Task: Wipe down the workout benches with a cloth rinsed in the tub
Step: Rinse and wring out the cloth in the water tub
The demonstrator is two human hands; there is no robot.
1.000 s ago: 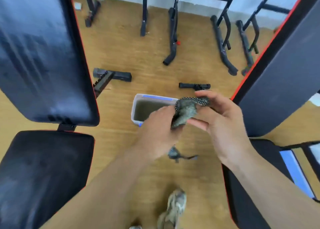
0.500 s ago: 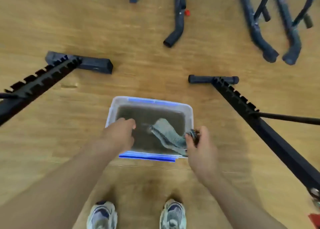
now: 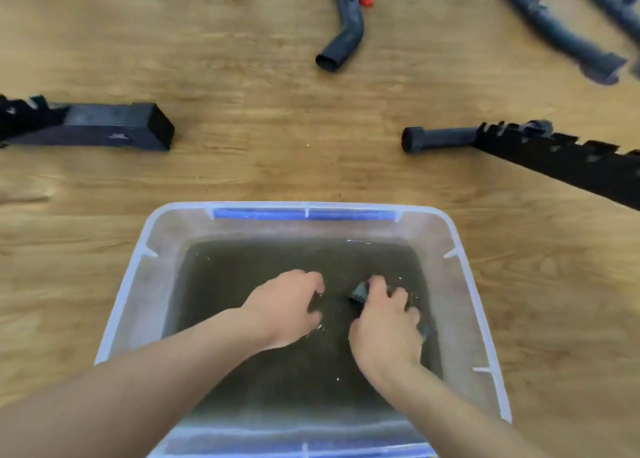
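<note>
A clear plastic tub with blue handles sits on the wooden floor, filled with murky dark water. Both my hands are down in the water. My right hand is closed on the cloth, of which only a small grey dotted corner shows above my fingers; the rest is hidden under the water. My left hand is beside it, fingers curled at the surface; whether it touches the cloth is hidden. No bench pads are in view.
Black bench frame feet lie on the floor beyond the tub: a square foot at the left and a notched rail with a round foot at the right. Further back stand curved rack legs and more tubing.
The view has dropped much closer to the tub. Both hands went from the tub's rim into the water, and the cloth that floated there is now gathered under my right hand.
</note>
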